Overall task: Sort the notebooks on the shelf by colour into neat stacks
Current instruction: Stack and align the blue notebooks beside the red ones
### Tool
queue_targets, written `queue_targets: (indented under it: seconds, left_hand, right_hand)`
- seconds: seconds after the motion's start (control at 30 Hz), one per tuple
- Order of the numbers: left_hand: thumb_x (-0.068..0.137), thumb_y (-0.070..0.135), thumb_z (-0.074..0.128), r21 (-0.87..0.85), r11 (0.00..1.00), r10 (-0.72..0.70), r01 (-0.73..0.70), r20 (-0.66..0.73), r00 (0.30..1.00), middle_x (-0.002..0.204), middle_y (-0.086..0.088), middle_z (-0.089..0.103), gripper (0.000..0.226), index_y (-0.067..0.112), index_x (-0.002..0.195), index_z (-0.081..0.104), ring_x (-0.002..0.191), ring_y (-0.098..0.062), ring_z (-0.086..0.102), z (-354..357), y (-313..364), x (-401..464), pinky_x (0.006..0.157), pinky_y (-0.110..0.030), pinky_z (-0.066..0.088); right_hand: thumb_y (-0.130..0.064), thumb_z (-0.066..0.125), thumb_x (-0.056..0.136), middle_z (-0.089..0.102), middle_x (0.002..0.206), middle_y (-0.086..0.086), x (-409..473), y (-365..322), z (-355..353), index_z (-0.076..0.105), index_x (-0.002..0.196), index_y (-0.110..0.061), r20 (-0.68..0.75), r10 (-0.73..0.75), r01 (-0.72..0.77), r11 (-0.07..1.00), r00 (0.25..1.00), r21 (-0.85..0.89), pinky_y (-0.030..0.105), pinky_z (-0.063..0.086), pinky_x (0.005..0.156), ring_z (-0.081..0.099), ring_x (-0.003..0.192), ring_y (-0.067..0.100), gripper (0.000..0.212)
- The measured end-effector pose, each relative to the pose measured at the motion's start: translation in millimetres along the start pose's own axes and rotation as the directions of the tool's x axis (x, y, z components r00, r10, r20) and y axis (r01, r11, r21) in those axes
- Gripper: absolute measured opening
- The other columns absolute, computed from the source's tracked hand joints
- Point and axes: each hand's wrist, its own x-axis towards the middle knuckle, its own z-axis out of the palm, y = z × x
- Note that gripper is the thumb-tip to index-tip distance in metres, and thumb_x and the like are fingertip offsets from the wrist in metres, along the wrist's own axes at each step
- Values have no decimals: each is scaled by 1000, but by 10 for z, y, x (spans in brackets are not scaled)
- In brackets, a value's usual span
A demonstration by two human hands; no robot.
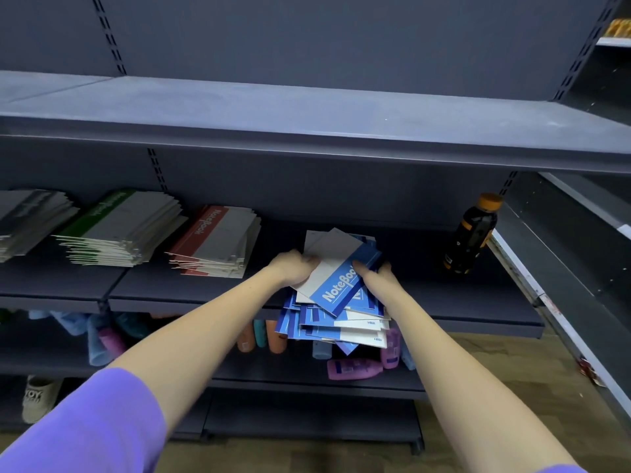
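A loose pile of blue notebooks (336, 322) lies on the dark shelf (461, 302) and overhangs its front edge. My left hand (293, 268) grips the pile's left side, and my right hand (379, 276) grips its right side, thumb on the top blue notebook (341, 285). To the left stand a red stack (218, 244), a green stack (126, 227) and a dark grey stack (30, 216).
A black bottle with an orange cap (473, 233) stands on the shelf to the right. The shelf above (307, 110) holds nothing. Several coloured bottles (355, 368) lie on the lower shelf. A light shoe (39, 397) sits at the bottom left.
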Motion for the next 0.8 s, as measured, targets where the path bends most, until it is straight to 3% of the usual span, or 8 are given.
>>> queue_targets:
  seconds: [0.1, 0.27, 0.37, 0.5, 0.57, 0.67, 0.73, 0.8]
  left_hand:
    - [101, 56, 41, 13, 1000, 15, -15, -14, 1000, 114, -16, 61, 66, 0, 135, 51, 100, -27, 57, 50, 29, 19, 90, -36, 47]
    - [100, 60, 39, 39, 999, 29, -27, -41, 999, 124, -18, 63, 77, 6, 153, 27, 105, -33, 62, 46, 89, 76, 86, -38, 50]
    - [99, 62, 40, 31, 998, 47, -46, -19, 999, 105, -11, 62, 78, 11, 155, 24, 93, -27, 59, 16, 52, 94, 89, -39, 50]
    - [98, 55, 49, -55, 991, 125, -124, 6, 992, 87, -5, 63, 72, 13, 152, 27, 75, -17, 58, -15, 29, 45, 73, -33, 47]
    - [95, 46, 59, -128, 967, 224, -221, 9, 975, 114, -5, 66, 73, 18, 153, 25, 97, -20, 62, -55, 11, -19, 86, -33, 50]
    - [88, 47, 71, -93, 938, 342, -334, 101, 934, 158, 2, 29, 96, 21, 159, 10, 145, -19, 30, -162, -38, -136, 112, -28, 28]
    - [77, 60, 76, -29, 938, 342, -345, 225, 912, 164, 4, 14, 115, 27, 159, 3, 151, -17, 16, -182, -66, -182, 118, -30, 19]
    - [61, 70, 81, 55, 943, 296, -327, 305, 905, 166, 6, 10, 132, 33, 159, 0, 151, -17, 15, -139, -72, -220, 122, -37, 20]
  right_hand:
    - [-54, 64, 90, 60, 130, 7, -5, 9, 45, 28, 148, -16, 4, -15, 15, 1000, 1000, 12, 46, 50, 101, 62, 112, 28, 79]
    - [-50, 56, 96, 57, 136, 11, 9, -103, 76, 28, 149, -10, -76, -63, 58, 996, 995, -74, 38, 49, 93, 59, 116, 31, 72]
    - [-53, 53, 98, 55, 139, 13, -16, -171, 76, 25, 151, -6, -74, -68, 57, 988, 995, -142, 32, 42, 84, 58, 119, 31, 77]
    - [-60, 60, 91, 45, 149, 12, -24, -218, -48, 15, 155, -5, 37, -33, 40, 972, 999, -230, 35, 42, 100, 50, 131, 31, 95]
    - [-57, 73, 82, 48, 147, 9, 0, -211, -130, 19, 154, -9, 94, -52, 77, 956, 994, -284, 38, 45, 104, 52, 128, 27, 102]
    - [-60, 87, 62, 47, 145, 5, -51, -236, -210, 26, 149, -14, 121, -112, 152, 898, 986, -413, 40, 45, 107, 50, 129, 24, 116]
    - [-65, 88, 53, 44, 144, 3, -125, -246, -234, 27, 148, -18, 147, -153, 206, 847, 977, -489, 38, 44, 107, 48, 129, 23, 123]
    - [-65, 89, 52, 39, 146, 3, -196, -226, -260, 23, 151, -21, 205, -164, 252, 797, 965, -549, 38, 41, 109, 43, 133, 22, 127]
